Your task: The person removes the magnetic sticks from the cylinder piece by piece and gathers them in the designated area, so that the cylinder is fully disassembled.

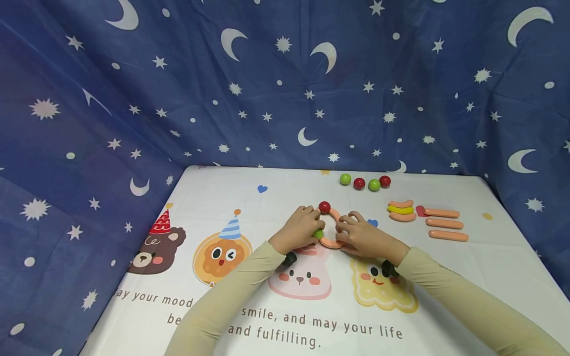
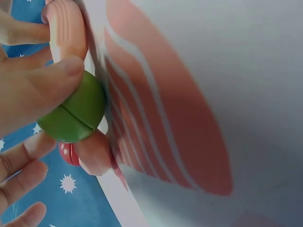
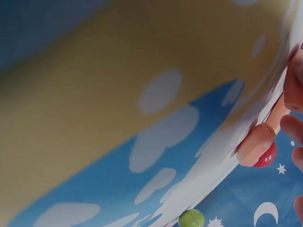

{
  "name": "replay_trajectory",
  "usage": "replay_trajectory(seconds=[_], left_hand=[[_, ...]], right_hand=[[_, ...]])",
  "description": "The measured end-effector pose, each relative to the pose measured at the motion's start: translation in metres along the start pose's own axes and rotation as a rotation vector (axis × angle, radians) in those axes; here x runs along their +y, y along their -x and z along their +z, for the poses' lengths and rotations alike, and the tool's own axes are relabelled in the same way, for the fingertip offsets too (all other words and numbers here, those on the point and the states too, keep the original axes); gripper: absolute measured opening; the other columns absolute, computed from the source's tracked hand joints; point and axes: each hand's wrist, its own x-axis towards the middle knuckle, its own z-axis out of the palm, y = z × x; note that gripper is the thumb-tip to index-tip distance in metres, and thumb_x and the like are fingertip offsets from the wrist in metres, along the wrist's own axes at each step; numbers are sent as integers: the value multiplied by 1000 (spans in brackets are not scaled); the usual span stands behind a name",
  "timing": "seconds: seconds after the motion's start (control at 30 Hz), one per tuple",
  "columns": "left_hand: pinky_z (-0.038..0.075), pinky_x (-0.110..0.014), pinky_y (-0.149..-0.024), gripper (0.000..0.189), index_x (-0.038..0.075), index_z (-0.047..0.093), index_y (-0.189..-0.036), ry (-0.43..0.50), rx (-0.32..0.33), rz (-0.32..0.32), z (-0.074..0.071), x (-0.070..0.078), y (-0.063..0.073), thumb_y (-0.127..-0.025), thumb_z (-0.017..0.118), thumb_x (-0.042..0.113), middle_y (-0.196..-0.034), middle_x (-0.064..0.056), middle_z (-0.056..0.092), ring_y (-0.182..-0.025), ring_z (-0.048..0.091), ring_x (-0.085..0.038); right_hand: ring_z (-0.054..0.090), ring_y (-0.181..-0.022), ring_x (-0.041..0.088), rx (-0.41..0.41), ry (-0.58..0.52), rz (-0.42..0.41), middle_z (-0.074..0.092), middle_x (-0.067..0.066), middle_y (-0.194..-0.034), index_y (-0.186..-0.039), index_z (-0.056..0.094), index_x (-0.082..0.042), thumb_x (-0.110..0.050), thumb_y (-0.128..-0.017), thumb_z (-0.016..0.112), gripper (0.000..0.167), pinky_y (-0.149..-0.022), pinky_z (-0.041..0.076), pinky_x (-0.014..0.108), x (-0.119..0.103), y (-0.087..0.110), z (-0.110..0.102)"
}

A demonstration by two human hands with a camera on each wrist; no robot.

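Note:
A red ball and curved peach toy rods form a rough ring on the tablecloth. My left hand pinches a green ball at the ring's left side, its thumb lying over the ball. Peach rods meet that ball on both sides. Opposite, my right hand holds a curved peach rod at the ring's right side, with that rod partly covered by the fingers. In the right wrist view, another curved rod lies near the red ball.
Loose green balls and red balls line the back of the table. To the right lie short curved peach rods around a yellow one, then straight peach rods. A starry blue curtain borders the printed tablecloth.

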Motion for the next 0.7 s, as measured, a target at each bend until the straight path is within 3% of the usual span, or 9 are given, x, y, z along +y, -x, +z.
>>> replay_trajectory(seconds=[0.17,0.33,0.7], left_hand=[[41,-34,-90,29,28,70,-98,-19,16,0,0,0,0,-73,77,42,-101,5,62,-95,52,-15],[42,-34,-90,26,27,70,-97,-32,20,-8,0,-4,1,-73,77,38,-101,5,63,-93,53,-15],[41,-35,-93,29,27,70,-99,9,-5,-14,2,-5,-1,-73,77,39,-103,4,62,-95,52,-15]], right_hand=[[53,-95,19,-38,8,-4,62,0,-93,-88,69,-20,-27,-76,77,16,-89,41,44,0,1,-3],[53,-99,20,-96,-17,33,63,0,-95,-91,68,-18,-23,-79,75,15,-93,41,46,3,13,-8],[54,-94,19,-50,44,27,60,1,-92,-89,66,-18,-25,-73,78,21,-89,41,45,6,23,-5]])
